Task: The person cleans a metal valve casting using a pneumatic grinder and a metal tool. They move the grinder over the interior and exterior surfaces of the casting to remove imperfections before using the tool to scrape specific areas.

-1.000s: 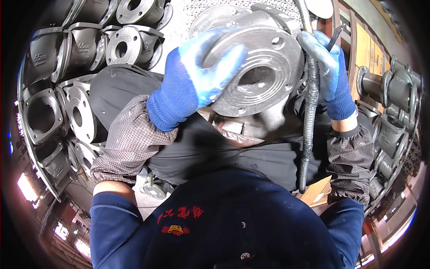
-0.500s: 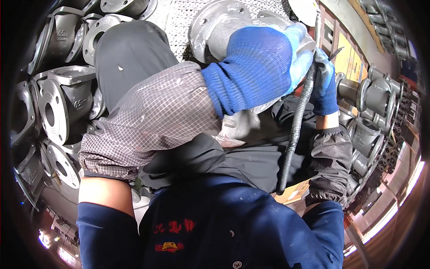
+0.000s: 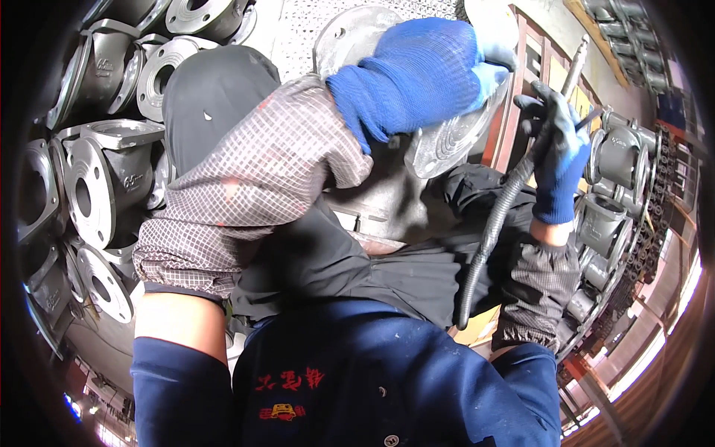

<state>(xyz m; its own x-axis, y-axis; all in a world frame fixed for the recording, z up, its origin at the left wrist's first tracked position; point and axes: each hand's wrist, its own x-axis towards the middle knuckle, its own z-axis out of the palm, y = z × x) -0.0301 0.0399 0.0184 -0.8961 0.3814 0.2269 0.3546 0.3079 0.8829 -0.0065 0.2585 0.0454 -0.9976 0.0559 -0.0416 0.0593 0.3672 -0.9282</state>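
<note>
My left hand [image 3: 428, 78], in a blue knitted glove, reaches across to a grey flanged valve body [image 3: 454, 138] between my knees. Its fingers curl over the far side of the casting and are partly hidden. One flange shows below the glove, and another round flange [image 3: 350, 37] shows behind my wrist. My right hand [image 3: 558, 145], gloved in blue with dark grey fingers, is closed around a slim rod-shaped tool [image 3: 576, 67] with a ribbed, spring-like hose [image 3: 495, 212]. The tool slants up to the right, its tip apart from the casting.
Several grey flanged castings [image 3: 112, 179] are stacked on the left, close to my knee [image 3: 220, 104]. More castings [image 3: 614, 223] stand in rows on the right. A pale round disc [image 3: 491, 26] is at the top, beside a reddish-brown frame [image 3: 514, 97].
My right hand has moved right and slightly down, tilting the tool away from the casting. My left hand has shifted slightly up and left, and the casting's near flange is more exposed.
</note>
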